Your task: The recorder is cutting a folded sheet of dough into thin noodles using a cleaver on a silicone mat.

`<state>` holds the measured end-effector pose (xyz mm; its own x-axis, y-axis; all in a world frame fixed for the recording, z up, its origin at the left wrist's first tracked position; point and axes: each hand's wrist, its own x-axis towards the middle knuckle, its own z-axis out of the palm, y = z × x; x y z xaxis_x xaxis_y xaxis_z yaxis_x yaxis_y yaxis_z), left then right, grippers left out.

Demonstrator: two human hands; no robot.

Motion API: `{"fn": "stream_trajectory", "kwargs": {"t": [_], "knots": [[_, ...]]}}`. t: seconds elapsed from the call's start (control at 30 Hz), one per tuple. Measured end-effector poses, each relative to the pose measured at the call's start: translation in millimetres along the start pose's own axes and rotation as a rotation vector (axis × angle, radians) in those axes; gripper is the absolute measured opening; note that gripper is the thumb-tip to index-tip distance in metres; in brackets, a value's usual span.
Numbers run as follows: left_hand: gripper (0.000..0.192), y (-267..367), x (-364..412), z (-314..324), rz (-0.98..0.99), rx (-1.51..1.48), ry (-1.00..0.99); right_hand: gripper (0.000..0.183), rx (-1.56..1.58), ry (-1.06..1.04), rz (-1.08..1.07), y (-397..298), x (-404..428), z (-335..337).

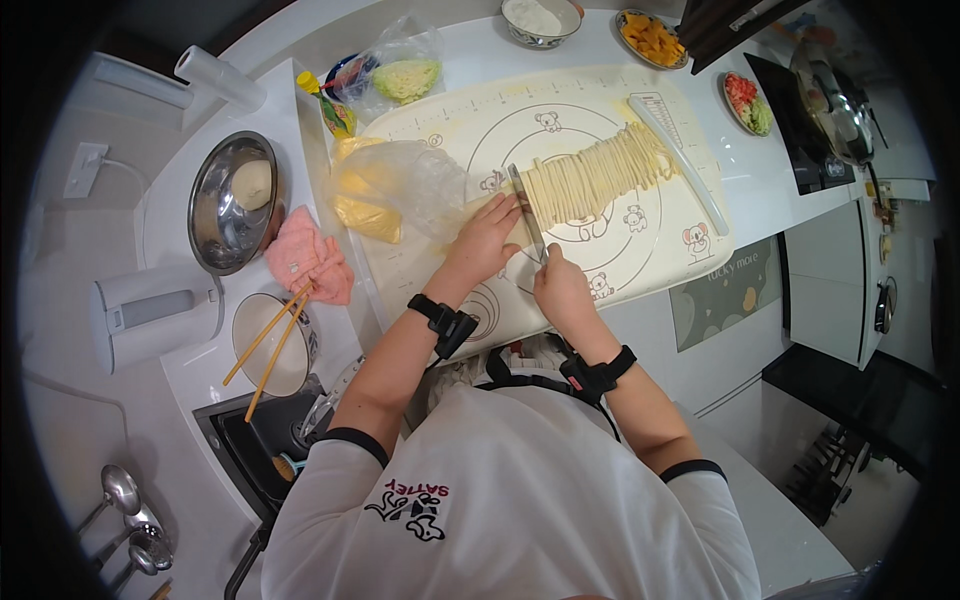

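My left hand [483,244] lies palm down on a folded sheet of dough [519,225], its fingertips near the blade and its thumb apart. Wrapped around the handle of a kitchen knife [532,214], my right hand [564,291] has the blade standing at the dough's right edge. A long row of cut noodles [600,178] stretches right from the knife, some strands loose at the far end. All this rests on a cream silicone pastry mat [480,315] printed with koalas and circles. Part of the dough is hidden under my left hand.
Left of the dough lies a plastic bag of yellow flour [364,191]. A pale rolling pin [679,165] borders the noodles. Further left are a steel bowl [202,202] with a dough ball, a pink cloth [304,251] and a bowl [255,337] with chopsticks. Plates of chopped food [651,39] stand behind.
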<state>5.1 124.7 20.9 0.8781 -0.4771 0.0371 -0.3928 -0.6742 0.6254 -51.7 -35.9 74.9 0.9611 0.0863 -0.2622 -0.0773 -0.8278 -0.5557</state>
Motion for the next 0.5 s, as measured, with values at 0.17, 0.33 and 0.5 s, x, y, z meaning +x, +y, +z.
{"fn": "stream_trajectory", "kwargs": {"t": [0.17, 0.33, 0.5], "knots": [[0.061, 1, 0, 0, -0.006, -0.004, -0.005, 0.016, 0.007, 0.005, 0.013, -1, 14, 4], [0.059, 1, -2, 1, 0.002, -0.013, 0.023, 0.016, 0.032, 0.028, 0.008, -3, 27, 11], [0.055, -1, -9, 2, 0.023, -0.014, 0.04, 0.021, 0.112, 0.112, 0.001, 1, 42, 12]]}}
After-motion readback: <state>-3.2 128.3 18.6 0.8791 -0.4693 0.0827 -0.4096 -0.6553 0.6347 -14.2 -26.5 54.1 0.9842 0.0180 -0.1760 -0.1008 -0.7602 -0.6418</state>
